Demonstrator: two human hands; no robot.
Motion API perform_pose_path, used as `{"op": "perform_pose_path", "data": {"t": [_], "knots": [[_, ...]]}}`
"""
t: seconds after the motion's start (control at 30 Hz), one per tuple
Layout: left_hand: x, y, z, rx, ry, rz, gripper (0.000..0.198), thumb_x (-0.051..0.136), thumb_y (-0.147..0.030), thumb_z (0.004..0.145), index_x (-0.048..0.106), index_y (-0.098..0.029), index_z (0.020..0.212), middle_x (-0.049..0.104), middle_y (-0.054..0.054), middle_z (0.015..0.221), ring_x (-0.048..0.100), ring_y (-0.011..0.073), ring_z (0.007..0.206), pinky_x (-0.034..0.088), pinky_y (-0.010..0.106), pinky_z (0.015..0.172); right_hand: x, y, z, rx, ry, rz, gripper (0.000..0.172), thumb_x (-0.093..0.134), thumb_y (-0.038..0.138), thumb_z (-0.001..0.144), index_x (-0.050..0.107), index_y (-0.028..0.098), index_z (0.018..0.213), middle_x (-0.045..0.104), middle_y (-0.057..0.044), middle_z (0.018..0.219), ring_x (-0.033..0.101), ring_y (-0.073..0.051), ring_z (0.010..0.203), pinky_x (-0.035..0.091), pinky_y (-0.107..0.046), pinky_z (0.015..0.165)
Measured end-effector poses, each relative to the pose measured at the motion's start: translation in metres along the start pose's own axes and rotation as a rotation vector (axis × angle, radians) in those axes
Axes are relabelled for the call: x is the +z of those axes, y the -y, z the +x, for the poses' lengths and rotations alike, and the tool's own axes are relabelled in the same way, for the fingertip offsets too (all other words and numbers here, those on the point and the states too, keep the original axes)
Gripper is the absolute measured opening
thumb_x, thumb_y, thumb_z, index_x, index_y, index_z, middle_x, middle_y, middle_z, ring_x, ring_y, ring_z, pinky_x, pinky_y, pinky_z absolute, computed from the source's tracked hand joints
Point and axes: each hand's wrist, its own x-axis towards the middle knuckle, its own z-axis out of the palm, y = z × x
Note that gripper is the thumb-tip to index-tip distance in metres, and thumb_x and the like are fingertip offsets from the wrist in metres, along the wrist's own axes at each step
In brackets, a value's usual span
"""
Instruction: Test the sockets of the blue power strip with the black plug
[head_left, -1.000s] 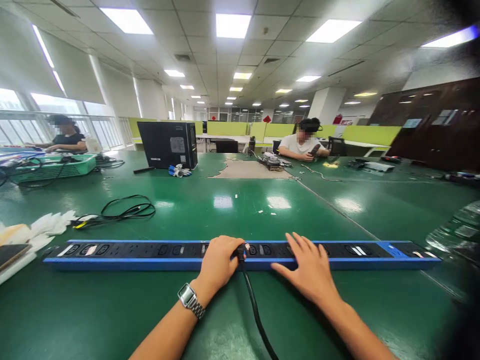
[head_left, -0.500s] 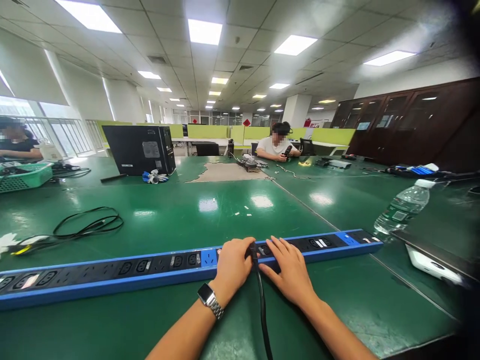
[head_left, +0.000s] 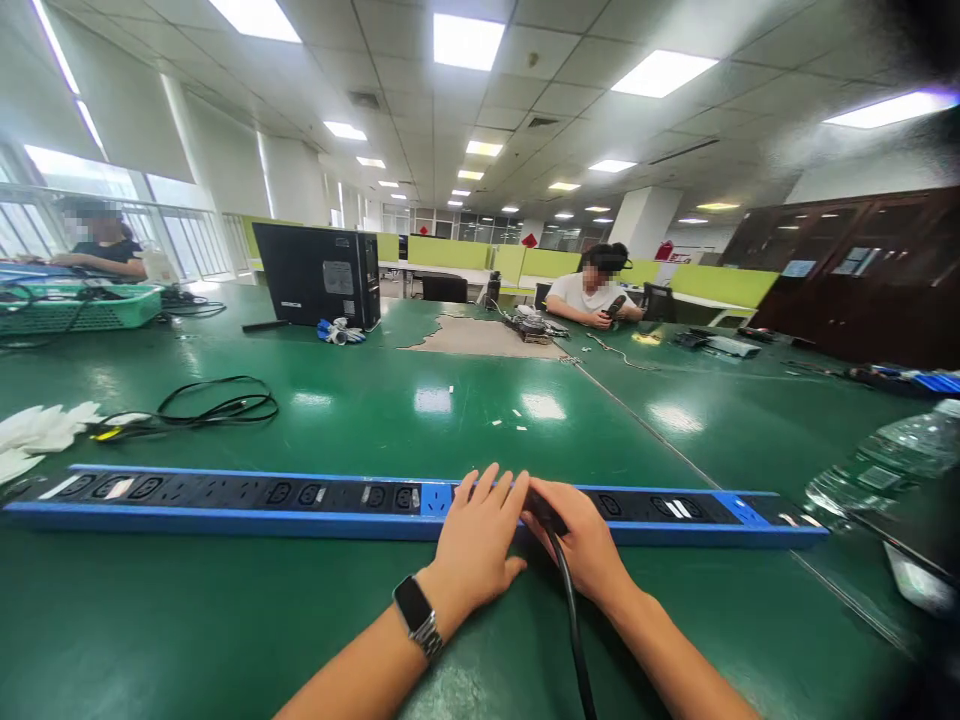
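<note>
A long blue-and-black power strip [head_left: 247, 525] lies across the table in front of me. My left hand [head_left: 480, 540], with a watch on its wrist, rests on the strip with fingers stretched out flat. Right beside it, my right hand [head_left: 581, 535] is closed around a black power plug [head_left: 550, 515] at the strip's sockets. How deep the plug sits is hidden by my fingers. From it a thick black cord [head_left: 574, 620] runs down toward me.
Beyond the strip, on the green table [head_left: 360, 430], are a thin cable coil [head_left: 217, 400], white gloves [head_left: 45, 435], a black computer case [head_left: 311, 275] and a green basket [head_left: 135, 308]. A water bottle [head_left: 889, 460] stands right. Two people sit farther off.
The plug was in my left hand's fingers while my right hand lay spread on the strip; now my right hand grips it and my left lies flat. The view has turned slightly left.
</note>
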Motion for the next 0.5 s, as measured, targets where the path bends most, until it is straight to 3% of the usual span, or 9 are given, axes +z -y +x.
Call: {"op": "perform_pose_path", "data": {"t": [0.1, 0.2, 0.27, 0.37, 0.5], "knots": [[-0.021, 0.028, -0.031, -0.13, -0.092, 0.135, 0.092, 0.077, -0.041, 0.073, 0.029, -0.021, 0.148, 0.036, 0.013, 0.153, 0.025, 0.0361, 0.143, 0.021, 0.057, 0.114, 0.004, -0.001, -0.001, 0.047, -0.082, -0.037, 0.032, 0.054, 0.04, 0.091, 0.062, 0.024, 0.117, 0.071, -0.007, 0.109, 0.065, -0.022, 0.101, 0.05, -0.041, 0.092], [-0.04, 0.061, -0.058, -0.348, -0.073, 0.254, 0.082, 0.076, -0.045, 0.074, 0.04, -0.018, 0.142, 0.046, 0.018, 0.146, 0.035, 0.0407, 0.136, 0.025, 0.062, 0.109, -0.002, 0.003, 0.002, 0.09, -0.042, 0.036, 0.031, 0.057, 0.045, 0.088, 0.066, 0.025, 0.11, 0.072, -0.006, 0.103, 0.067, -0.022, 0.096, 0.053, -0.037, 0.086], [-0.045, 0.076, -0.068, -0.363, -0.038, 0.293, 0.069, 0.072, -0.046, 0.079, 0.047, -0.019, 0.137, 0.053, 0.018, 0.139, 0.042, 0.0394, 0.131, 0.028, 0.062, 0.107, -0.008, 0.011, 0.008, 0.137, -0.062, 0.109, 0.031, 0.058, 0.047, 0.086, 0.067, 0.025, 0.107, 0.072, -0.006, 0.101, 0.068, -0.021, 0.092, 0.055, -0.034, 0.082], [-0.043, 0.081, -0.073, -0.335, -0.049, 0.337, 0.058, 0.066, -0.045, 0.084, 0.05, -0.021, 0.135, 0.055, 0.017, 0.137, 0.045, 0.0368, 0.129, 0.028, 0.062, 0.107, -0.005, 0.036, 0.02, 0.186, -0.135, 0.184, 0.034, 0.058, 0.047, 0.086, 0.066, 0.024, 0.11, 0.07, -0.007, 0.102, 0.068, -0.021, 0.089, 0.054, -0.032, 0.08], [-0.04, 0.074, -0.071, -0.354, -0.059, 0.338, 0.06, 0.067, -0.045, 0.084, 0.05, -0.019, 0.135, 0.055, 0.017, 0.137, 0.045, 0.0372, 0.129, 0.029, 0.062, 0.108, 0.025, 0.074, 0.036, 0.112, -0.054, 0.192, 0.032, 0.058, 0.045, 0.087, 0.067, 0.025, 0.11, 0.07, -0.007, 0.099, 0.067, -0.021, 0.088, 0.053, -0.034, 0.08]]}}
